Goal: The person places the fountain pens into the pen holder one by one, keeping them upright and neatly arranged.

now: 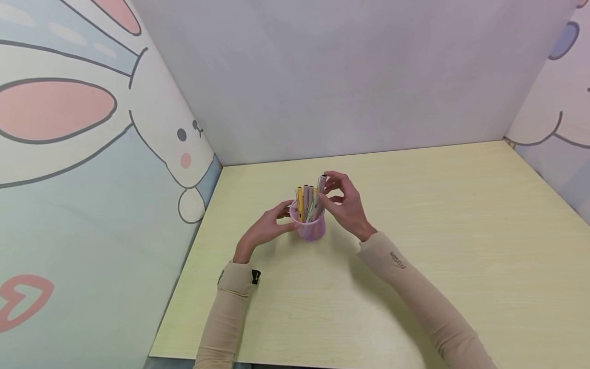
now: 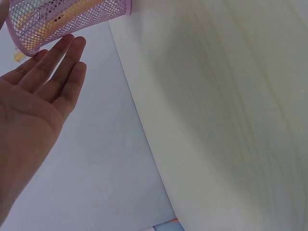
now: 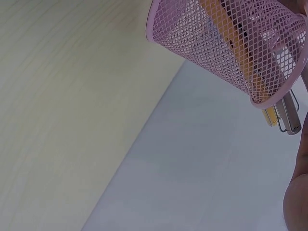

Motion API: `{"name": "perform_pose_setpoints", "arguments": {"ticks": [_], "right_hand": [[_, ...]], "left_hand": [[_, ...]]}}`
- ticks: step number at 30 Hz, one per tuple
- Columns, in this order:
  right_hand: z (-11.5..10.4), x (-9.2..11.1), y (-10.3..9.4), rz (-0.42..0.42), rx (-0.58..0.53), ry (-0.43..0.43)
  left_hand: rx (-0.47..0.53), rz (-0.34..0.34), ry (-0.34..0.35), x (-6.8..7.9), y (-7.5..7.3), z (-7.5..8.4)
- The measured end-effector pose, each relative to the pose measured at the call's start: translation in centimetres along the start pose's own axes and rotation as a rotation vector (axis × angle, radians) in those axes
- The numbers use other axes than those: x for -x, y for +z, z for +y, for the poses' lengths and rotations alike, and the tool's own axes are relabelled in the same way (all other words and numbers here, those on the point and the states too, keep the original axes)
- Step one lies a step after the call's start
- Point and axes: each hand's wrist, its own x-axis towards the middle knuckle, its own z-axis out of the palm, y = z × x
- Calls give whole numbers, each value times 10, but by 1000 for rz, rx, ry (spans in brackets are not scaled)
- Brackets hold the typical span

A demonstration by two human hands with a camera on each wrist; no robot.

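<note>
A pink mesh pen cup [image 1: 312, 233] stands upright on the table with several pens in it. My left hand [image 1: 267, 227] holds the cup near its rim, thumb at the near side and fingers round the far side. In the left wrist view the fingertips touch the mesh of the cup [image 2: 72, 20]. My right hand [image 1: 346, 207] pinches a grey pen [image 1: 321, 183] that leans at the cup's right side, its lower end inside. Beside it are a yellow pen [image 1: 299, 200], other grey pens and a light green one. Only the edge of the right hand [image 3: 297, 197] shows in the right wrist view.
The pale wood table [image 1: 438, 215] extends far to the right of the cup. A plain wall [image 1: 345, 77] rises behind it, and a wall with a painted rabbit [image 1: 156, 128] borders the left. A small black item [image 1: 255, 277] shows beside the left cuff.
</note>
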Motion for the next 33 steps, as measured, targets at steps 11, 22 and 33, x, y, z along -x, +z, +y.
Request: {"name": "perform_pose_setpoints", "arguments": {"ticks": [11,22,33], "right_hand": [[-38,-1,-3,3,67,-48],[-35,1,-13,22,55,-61],[-7,4,-21,32,74,-29]], "left_hand": [[-14,2,-18,0,0,0],[-33,6,-13,-1,0,0],[-24,1,10,-1,-1,0]]}}
